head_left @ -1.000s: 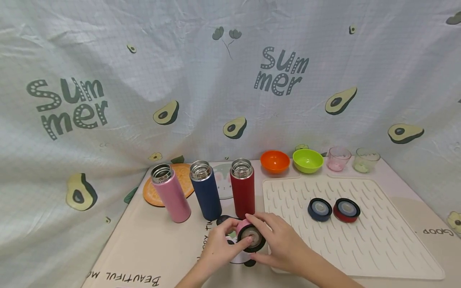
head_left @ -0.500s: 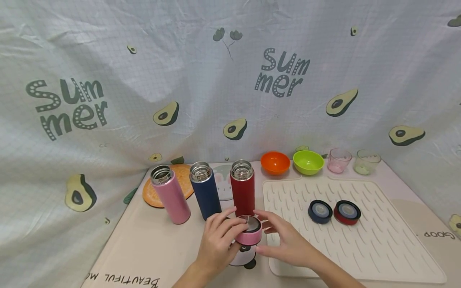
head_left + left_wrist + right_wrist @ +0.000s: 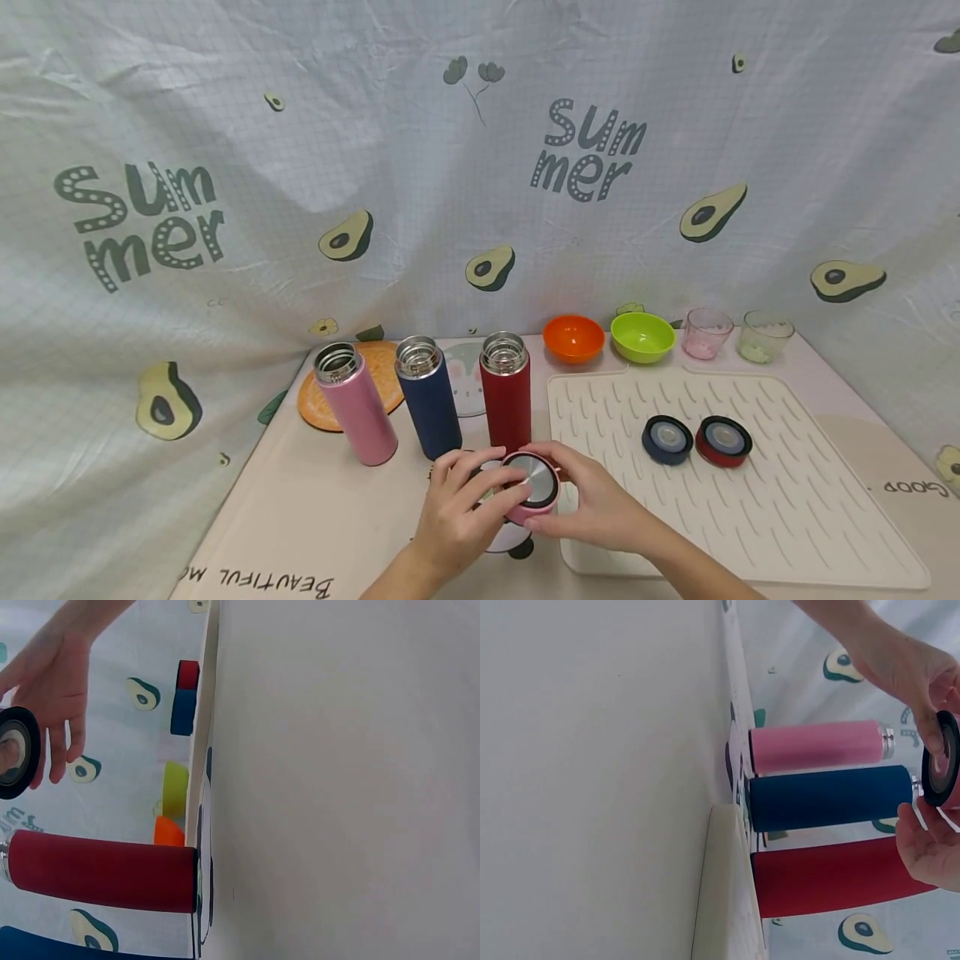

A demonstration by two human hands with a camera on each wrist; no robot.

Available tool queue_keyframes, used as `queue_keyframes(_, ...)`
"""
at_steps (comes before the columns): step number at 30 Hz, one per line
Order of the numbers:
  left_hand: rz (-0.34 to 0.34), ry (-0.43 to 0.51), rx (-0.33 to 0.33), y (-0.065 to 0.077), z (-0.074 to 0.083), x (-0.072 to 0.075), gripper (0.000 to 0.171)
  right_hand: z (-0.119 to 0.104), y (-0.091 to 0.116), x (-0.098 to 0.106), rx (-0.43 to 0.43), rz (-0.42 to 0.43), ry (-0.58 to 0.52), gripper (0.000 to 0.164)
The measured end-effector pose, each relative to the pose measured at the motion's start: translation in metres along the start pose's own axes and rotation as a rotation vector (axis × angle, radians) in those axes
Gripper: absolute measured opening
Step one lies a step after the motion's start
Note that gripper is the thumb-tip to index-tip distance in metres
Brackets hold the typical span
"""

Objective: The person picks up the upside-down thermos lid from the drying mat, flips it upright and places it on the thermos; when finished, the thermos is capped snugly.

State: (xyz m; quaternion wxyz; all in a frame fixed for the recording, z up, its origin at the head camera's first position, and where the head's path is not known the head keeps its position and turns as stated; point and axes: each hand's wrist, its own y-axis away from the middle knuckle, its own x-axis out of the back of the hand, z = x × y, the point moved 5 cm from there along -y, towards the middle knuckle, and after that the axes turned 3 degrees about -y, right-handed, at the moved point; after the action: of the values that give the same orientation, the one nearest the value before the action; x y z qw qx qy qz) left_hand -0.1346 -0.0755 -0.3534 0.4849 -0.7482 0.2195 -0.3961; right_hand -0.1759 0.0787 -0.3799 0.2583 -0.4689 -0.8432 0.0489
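A pink bottle lid (image 3: 542,483) with a shiny steel top is held up in front of the red bottle, its top tilted toward the head camera. My left hand (image 3: 459,512) pinches it, fingers over the steel face; in the right wrist view that hand's thumb (image 3: 928,729) lies on the underside. On the lid's right side, my right hand (image 3: 596,502) holds the rim between thumb and forefinger. Behind stand three uncapped bottles: pink (image 3: 360,417), blue (image 3: 429,408) and red (image 3: 507,404). The lid's underside (image 3: 16,750) shows in the left wrist view, dark-ringed.
On the ribbed cream mat (image 3: 645,525) to the right lie a blue lid (image 3: 667,440) and a red lid (image 3: 723,442), undersides up. Along the back are an orange bowl (image 3: 573,339), a green bowl (image 3: 642,337), a pink glass (image 3: 706,333) and a greenish glass (image 3: 763,337).
The pink lid has turned over, from underside facing the head camera to steel top showing. My right hand came off it midway, then closed back on its side as the lid tilted.
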Motion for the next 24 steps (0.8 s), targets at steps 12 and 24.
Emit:
queue_keyframes(12, 0.007, -0.029, 0.039, 0.001, -0.013, 0.018, 0.020, -0.011, -0.014, -0.006, 0.071, 0.017, -0.027, 0.057)
queue_keyframes(24, 0.110, -0.188, 0.601, 0.049, -0.096, 0.078, 0.062, -0.040, -0.051, -0.014, 0.028, 0.065, 0.001, 0.063)
